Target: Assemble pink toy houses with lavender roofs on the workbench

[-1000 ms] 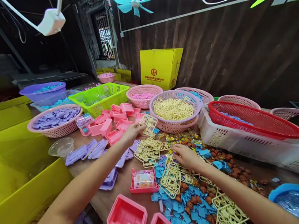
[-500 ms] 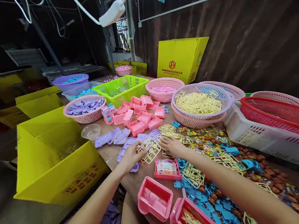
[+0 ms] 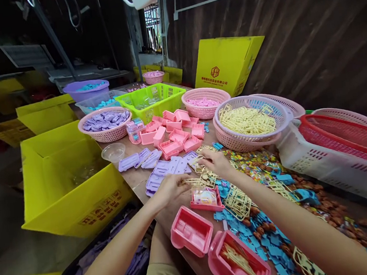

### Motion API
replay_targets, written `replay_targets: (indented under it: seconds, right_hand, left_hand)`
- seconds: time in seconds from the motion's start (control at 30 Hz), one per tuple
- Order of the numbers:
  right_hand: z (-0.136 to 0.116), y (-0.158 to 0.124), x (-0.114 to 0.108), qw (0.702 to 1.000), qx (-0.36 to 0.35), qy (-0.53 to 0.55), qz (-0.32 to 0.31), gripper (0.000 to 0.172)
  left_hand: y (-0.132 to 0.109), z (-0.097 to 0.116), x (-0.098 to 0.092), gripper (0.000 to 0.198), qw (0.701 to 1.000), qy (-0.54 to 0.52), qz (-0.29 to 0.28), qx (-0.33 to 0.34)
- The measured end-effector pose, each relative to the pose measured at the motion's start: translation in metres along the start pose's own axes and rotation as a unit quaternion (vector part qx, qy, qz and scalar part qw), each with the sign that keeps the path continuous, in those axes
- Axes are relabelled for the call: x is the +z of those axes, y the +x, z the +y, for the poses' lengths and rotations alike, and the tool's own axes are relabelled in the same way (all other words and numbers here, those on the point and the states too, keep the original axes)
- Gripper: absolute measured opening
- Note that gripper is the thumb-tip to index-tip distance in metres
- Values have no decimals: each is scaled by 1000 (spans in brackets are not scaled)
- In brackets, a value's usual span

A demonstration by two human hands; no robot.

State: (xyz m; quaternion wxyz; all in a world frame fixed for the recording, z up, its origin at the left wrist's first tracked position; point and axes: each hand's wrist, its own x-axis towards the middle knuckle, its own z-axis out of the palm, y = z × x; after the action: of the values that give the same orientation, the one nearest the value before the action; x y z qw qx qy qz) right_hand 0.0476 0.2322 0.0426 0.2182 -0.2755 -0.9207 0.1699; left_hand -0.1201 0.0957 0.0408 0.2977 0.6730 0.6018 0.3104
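Observation:
My left hand (image 3: 170,189) is closed on a cream plastic sprue frame (image 3: 192,182), which is tilted almost edge-on. My right hand (image 3: 218,163) has its fingers curled down and pinches the edge of another cream sprue frame (image 3: 197,166), above more such frames on the table. Lilac plastic panels (image 3: 162,168) lie beyond my left hand. Just below the hands is a pink tray (image 3: 207,206) with a clear-wrapped packet (image 3: 204,195) in it. Nearer me stand a pink box shell (image 3: 192,231) and a second pink box shell (image 3: 217,257) with cream pieces inside.
Pink trays (image 3: 171,149) lie in a heap farther back. A lilac basket (image 3: 284,119) of cream frames stands behind my right hand. Blue pieces (image 3: 248,236) and brown pieces (image 3: 331,213) cover the right side. A yellow carton (image 3: 78,202) stands at the left table edge.
The frame in my left hand has turned from facing me to nearly edge-on, slightly lower. My right hand has lifted and shifted a little right, fingers now curled. The camera view has shifted slightly.

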Motion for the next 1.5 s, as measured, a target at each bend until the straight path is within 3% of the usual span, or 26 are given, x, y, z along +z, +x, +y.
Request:
replay_targets:
  seconds: [0.1, 0.27, 0.43, 0.5, 0.57, 0.67, 0.83, 1.03, 1.2, 1.33, 1.5]
  right_hand:
    - [-24, -12, -10, 998, -25, 54, -38, 22]
    - [-36, -49, -24, 986, -10, 149, -80, 42]
    - [-36, -91, -36, 984, 43, 138, -102, 76]
    - [-36, -108, -38, 989, 57, 94, -102, 67]
    - [-35, -125, -41, 991, 78, 34, -102, 47]
    - [-27, -153, -55, 987, 122, -59, -81, 25]
    - [-16, -198, -89, 984, 149, -98, -12, 22]
    - [-15, -234, -100, 986, 133, -74, 69, 23]
    - [-13, -249, -104, 956, 263, -27, 130, 27]
    - [-8, -253, -104, 926, 342, 101, 124, 33]
    - [1, -250, -102, 910, 345, 176, 145, 37]
  left_hand:
    - [4, 17, 6, 19, 999, 20, -14, 30]
    - [8, 39, 25, 9, 999, 26, 35, 10]
    - [8, 55, 49, 19, 999, 7, 33, -6]
    - [8, 56, 59, 21, 1000, -9, 7, 2]
    - [11, 54, 66, 17, 999, -20, -20, 16]
    - [28, 44, 66, 15, 998, 48, -40, 27]
    - [85, 43, 77, 9, 986, 148, -71, 33]
    - [143, 84, 147, 13, 972, 202, -106, 52]
    - [162, 101, 192, 31, 963, 247, -107, 4]
    - [171, 97, 197, 30, 966, 236, -103, -11]
    - [175, 91, 181, 19, 981, 167, -95, -7]
